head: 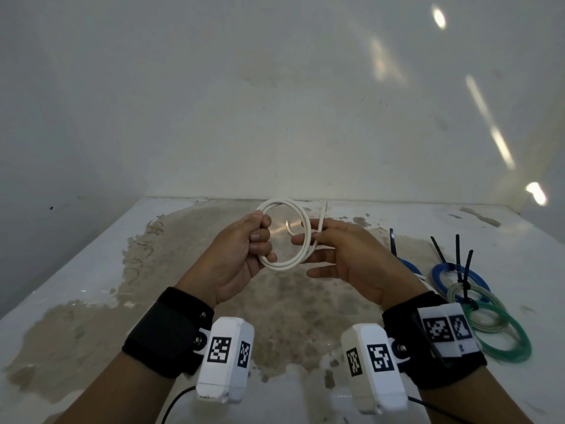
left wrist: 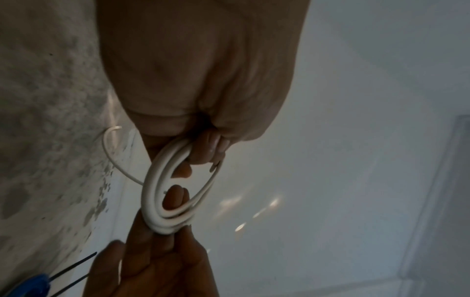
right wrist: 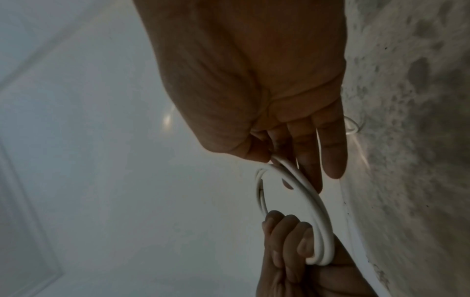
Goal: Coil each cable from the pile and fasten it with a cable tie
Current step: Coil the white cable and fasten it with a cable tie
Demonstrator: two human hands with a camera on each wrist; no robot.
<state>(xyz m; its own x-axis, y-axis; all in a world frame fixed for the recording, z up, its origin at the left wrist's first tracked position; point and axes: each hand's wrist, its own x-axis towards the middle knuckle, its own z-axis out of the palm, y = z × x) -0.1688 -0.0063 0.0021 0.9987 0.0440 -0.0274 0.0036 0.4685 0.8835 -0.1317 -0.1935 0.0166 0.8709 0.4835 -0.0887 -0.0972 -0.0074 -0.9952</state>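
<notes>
White cable [head: 282,237], wound into a round coil of a few turns, hangs in the air above the tabletop [head: 91,270], held between both hands. The left hand [head: 237,255] has its grip closed around the coil's left side, fingers curled over the bundled strands with the thumb on top; the left wrist view shows those fingers [left wrist: 203,150] wrapped through the loop. The right hand [head: 345,258] pinches the opposite side of the coil between thumb and forefinger, while its other fingers [head: 321,272] stretch out loosely below that grip. A thin white cable tie [head: 321,217] rises from the right pinch, and its curved end [head: 289,226] shows inside the ring. Whether the tie is already closed around the strands I cannot tell. To the right of the right hand's grip, lying on the tabletop, are finished bundles: a blue coil [head: 440,275], a pale clear coil [head: 486,319] and a green coil [head: 516,341], overlapping one another, each with black cable ties [head: 458,255] sticking upward. A second blue coil [head: 408,266] lies partly hidden behind the right hand. The tabletop's white surface is worn away to a brownish patch [head: 290,301] beneath both hands.
</notes>
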